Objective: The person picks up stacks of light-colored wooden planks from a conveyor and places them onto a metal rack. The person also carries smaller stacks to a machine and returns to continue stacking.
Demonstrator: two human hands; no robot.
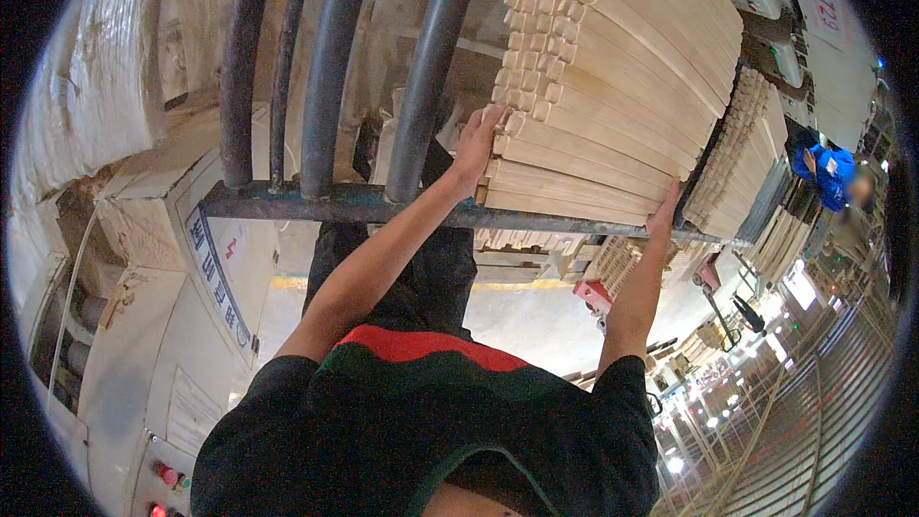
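Note:
Pale wooden slats [622, 86] lie side by side in a wide stack in front of me, their notched ends facing left. My left hand [474, 148] is closed against the notched ends at the stack's near left corner, fingertips on the wood. At the opposite end of the near slats, my right hand [662, 211] presses with its fingers against the plain ends. Together the two hands clasp the nearest slats from both ends. Part of each hand's grip is hidden by the wood.
Thick dark bars [330, 67] run away from me at left, joined to a dark front rail [373, 206]. A pale machine cabinet [215, 268] with red buttons [168, 475] stands left. Another slat stack [742, 153] lies right, with a person in blue [833, 177] beyond.

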